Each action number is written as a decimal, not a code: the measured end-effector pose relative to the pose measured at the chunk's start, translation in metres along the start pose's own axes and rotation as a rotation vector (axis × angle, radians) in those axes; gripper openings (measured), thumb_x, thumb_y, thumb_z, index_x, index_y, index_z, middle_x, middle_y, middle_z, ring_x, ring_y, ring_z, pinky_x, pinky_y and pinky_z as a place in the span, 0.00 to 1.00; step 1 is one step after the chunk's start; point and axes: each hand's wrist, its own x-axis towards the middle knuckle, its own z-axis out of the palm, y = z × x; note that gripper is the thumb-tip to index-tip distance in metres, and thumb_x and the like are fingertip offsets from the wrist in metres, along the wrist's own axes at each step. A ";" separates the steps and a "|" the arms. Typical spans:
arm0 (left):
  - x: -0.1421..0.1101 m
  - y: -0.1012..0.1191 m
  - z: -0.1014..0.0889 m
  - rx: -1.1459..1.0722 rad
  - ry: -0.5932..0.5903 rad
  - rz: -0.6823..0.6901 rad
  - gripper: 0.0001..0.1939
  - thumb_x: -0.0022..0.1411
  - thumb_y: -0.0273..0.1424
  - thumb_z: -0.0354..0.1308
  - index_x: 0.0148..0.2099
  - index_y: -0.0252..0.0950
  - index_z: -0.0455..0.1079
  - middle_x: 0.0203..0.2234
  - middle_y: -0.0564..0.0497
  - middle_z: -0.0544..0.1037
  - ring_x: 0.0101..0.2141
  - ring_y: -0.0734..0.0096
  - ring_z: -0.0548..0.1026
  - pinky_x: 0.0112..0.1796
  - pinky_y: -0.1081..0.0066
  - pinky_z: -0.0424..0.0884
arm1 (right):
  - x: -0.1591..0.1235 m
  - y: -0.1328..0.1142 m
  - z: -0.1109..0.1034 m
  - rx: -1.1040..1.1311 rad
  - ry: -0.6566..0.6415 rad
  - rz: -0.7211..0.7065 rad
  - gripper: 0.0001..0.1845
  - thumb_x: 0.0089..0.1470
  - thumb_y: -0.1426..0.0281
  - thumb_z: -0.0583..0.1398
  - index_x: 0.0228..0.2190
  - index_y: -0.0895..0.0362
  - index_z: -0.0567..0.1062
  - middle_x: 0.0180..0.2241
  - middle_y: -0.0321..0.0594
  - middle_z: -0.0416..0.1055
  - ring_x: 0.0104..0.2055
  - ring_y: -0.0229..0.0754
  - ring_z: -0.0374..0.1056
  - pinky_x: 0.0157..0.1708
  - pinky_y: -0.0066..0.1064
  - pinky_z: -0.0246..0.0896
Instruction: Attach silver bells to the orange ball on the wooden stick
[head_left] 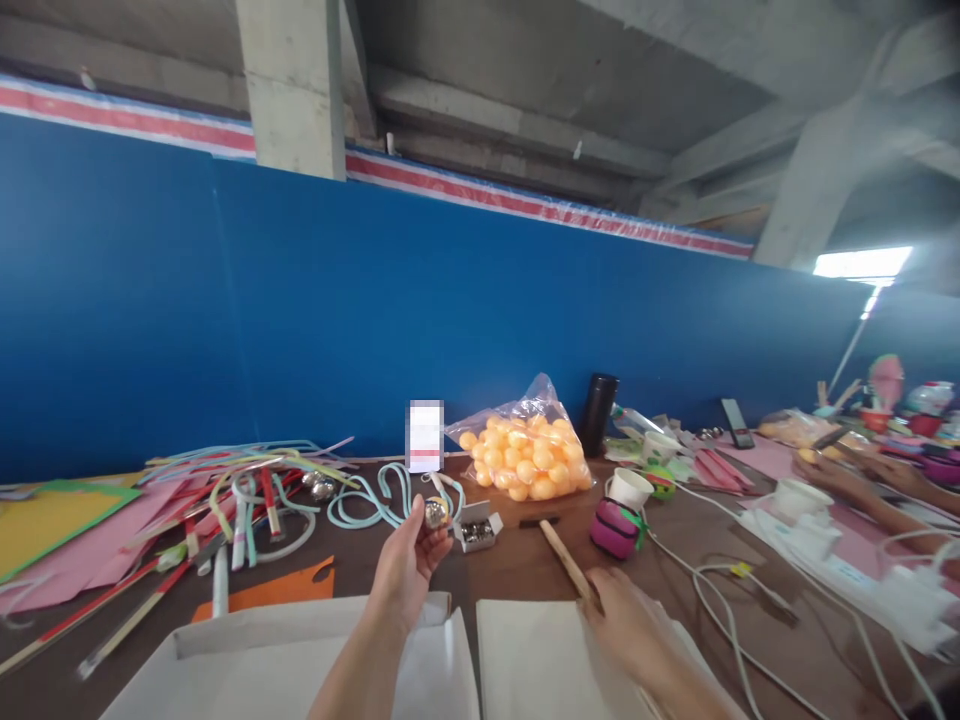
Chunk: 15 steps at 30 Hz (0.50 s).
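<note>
Pinched in the fingers of my left hand point(414, 555) is a shiny silver ball point(435, 514), raised above the table. Just right of it sits a small open box point(478, 528) with small metal pieces inside. My right hand point(626, 615) is closed round the lower end of the wooden handle of a hammer point(562, 558), whose dark narrow head points away from me. Below my hands lie an open white box point(300, 650) on the left and pale sheets point(536, 650), partly under my right forearm.
Behind stands a clear bag of orange balls point(525, 460) beside a black bottle point(600, 415). A purple pouch point(616, 528) and paper cup point(630, 487) sit right. White cables point(720, 600) cross the right side, near another person's hands point(840, 475). Tubes and sticks point(247, 490) clutter the left.
</note>
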 end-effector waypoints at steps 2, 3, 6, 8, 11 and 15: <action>0.002 0.000 -0.001 -0.019 0.004 -0.001 0.12 0.55 0.35 0.60 0.35 0.29 0.70 0.25 0.46 0.76 0.22 0.78 0.73 0.26 0.76 0.75 | 0.004 0.001 0.005 0.125 0.036 -0.022 0.09 0.52 0.71 0.51 0.28 0.57 0.71 0.32 0.47 0.71 0.36 0.49 0.71 0.31 0.34 0.58; 0.003 -0.001 -0.002 -0.035 0.008 -0.001 0.12 0.55 0.35 0.60 0.36 0.28 0.70 0.25 0.46 0.76 0.22 0.78 0.73 0.26 0.76 0.75 | 0.004 -0.001 0.006 0.226 0.040 -0.015 0.10 0.52 0.71 0.50 0.27 0.57 0.70 0.29 0.45 0.71 0.32 0.47 0.70 0.28 0.32 0.58; 0.006 -0.001 -0.003 -0.102 0.013 -0.002 0.12 0.56 0.34 0.60 0.36 0.28 0.70 0.26 0.45 0.76 0.23 0.78 0.73 0.26 0.77 0.75 | 0.003 -0.017 0.001 0.654 -0.057 0.084 0.16 0.57 0.62 0.46 0.31 0.57 0.69 0.18 0.33 0.61 0.14 0.36 0.57 0.13 0.26 0.50; 0.009 -0.001 -0.004 -0.148 0.014 0.001 0.11 0.56 0.33 0.59 0.35 0.27 0.70 0.26 0.44 0.77 0.23 0.78 0.73 0.27 0.78 0.75 | 0.003 -0.038 -0.010 0.965 -0.099 0.026 0.19 0.57 0.57 0.46 0.38 0.58 0.68 0.19 0.30 0.58 0.11 0.31 0.50 0.10 0.24 0.45; 0.012 0.002 -0.006 -0.209 0.033 0.013 0.09 0.58 0.31 0.57 0.36 0.27 0.70 0.27 0.43 0.77 0.24 0.77 0.74 0.27 0.78 0.75 | 0.006 -0.079 -0.030 1.217 -0.126 -0.169 0.21 0.57 0.55 0.49 0.43 0.58 0.65 0.21 0.30 0.61 0.13 0.29 0.51 0.11 0.21 0.44; 0.015 0.006 -0.011 -0.250 0.073 0.044 0.09 0.60 0.29 0.56 0.39 0.27 0.71 0.29 0.41 0.78 0.26 0.76 0.76 0.29 0.77 0.75 | 0.014 -0.118 -0.027 1.286 -0.195 -0.262 0.20 0.57 0.54 0.51 0.38 0.58 0.66 0.18 0.28 0.59 0.12 0.27 0.48 0.11 0.19 0.42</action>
